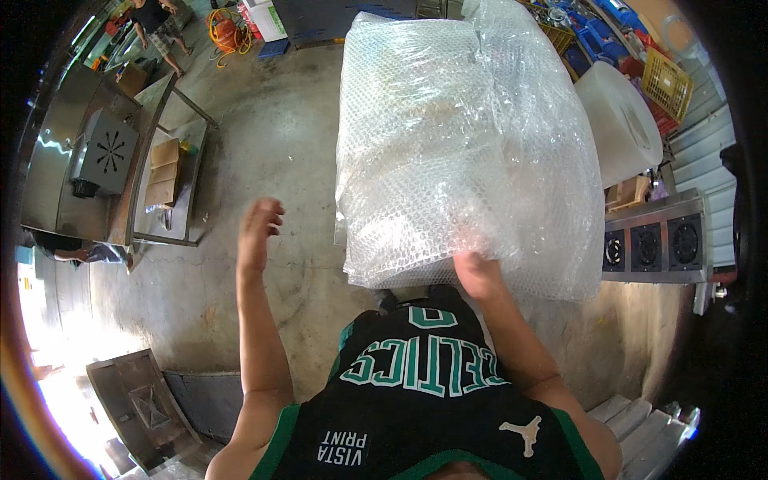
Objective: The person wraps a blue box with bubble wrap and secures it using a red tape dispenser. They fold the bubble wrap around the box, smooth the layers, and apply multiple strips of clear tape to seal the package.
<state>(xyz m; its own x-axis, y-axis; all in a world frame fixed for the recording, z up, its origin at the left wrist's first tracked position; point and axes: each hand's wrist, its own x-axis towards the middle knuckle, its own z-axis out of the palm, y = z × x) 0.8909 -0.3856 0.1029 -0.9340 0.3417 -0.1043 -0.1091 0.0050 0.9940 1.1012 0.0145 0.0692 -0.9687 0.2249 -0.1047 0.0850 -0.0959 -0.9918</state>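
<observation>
- right hand (478,274) is clamped onto the near bottom edge of the bubble wrap (464,152), fingers tucked under the plastic so you only see the back of it
- left hand (258,232) is up in the air off to the left, fingers loosely curled, gripping nothing, well apart from the wrap
- the bubble wrap is a big clear sheet draped over some large boxy thing right in front, can't tell what's under it
- bare concrete floor (272,144) under the left hand
- left side has a steel tabletop (56,160) with a metal box with fan-shaped slots (104,156) on it
- right side: steel unit with three round fans (652,244)
- far right, a yellow crate (666,82)
- far left, another person (160,28) standing
</observation>
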